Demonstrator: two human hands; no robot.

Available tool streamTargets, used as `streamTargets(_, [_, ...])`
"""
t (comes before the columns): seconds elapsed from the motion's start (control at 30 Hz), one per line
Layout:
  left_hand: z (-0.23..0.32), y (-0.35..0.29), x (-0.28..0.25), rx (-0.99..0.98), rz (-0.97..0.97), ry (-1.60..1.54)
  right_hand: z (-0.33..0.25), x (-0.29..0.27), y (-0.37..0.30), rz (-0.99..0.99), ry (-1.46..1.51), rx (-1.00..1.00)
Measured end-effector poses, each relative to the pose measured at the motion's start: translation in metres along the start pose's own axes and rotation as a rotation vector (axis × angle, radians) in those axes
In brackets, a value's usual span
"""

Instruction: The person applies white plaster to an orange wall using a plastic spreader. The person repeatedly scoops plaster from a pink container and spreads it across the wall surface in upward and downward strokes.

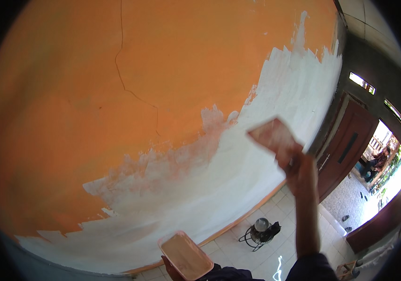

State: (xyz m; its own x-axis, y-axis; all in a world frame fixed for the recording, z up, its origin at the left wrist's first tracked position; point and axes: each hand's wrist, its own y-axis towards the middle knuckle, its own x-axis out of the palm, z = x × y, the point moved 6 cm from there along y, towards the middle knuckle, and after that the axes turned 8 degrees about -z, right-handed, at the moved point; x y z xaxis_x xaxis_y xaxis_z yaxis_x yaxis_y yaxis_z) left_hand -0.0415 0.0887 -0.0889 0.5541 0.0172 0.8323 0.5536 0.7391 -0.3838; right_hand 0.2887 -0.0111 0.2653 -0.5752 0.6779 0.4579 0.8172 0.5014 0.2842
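Observation:
My right hand (302, 169) is raised in front of the wall, its fingers closed around a broad, flat, reddish scraper (272, 135). Motion smears both a little. Low in the view, my left hand (170, 269) grips the side of a pink rectangular tray (199, 248). A smooth beige-pink paste (183, 256) covers the inside of that tray. Ahead stands an orange wall (69, 103), whose lower and right parts carry a ragged white coat (299, 93). Thinner pinkish smears lie along the coat's upper edge. Whether the scraper touches the wall I cannot tell.
A small black-legged stool (255, 236) with a clear container (262, 225) and a dark bag or cloth stands on the tiled floor (231, 248). At right, a brown door (348, 140) stands beside a bright doorway, with a person (377, 164) outside. A thin crack or cord runs down the wall.

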Motion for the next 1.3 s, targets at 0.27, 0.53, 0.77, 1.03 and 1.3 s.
streamTargets(0.27, [0.003,0.014,0.028,0.152,-0.357,-0.163,0.126,-0.061,-0.099,-0.040,0.159,0.361])
streamTargets(0.53, [0.019,0.006,0.071,0.027,-0.428,-0.204,0.131,-0.020,-0.123,-0.340,-0.028,0.472])
streamTargets(0.77, [0.023,-0.001,0.041,0.060,-0.415,-0.277,0.113,0.014,-0.147,-0.311,-0.267,0.342])
streamTargets(1.03, [0.028,-0.002,0.051,0.200,-0.539,-0.288,0.113,0.039,-0.166,-0.451,-0.534,0.291])
streamTargets(1.3, [0.026,0.000,0.042,0.202,-0.500,-0.312,0.117,0.046,-0.179,-0.483,-0.548,0.325])
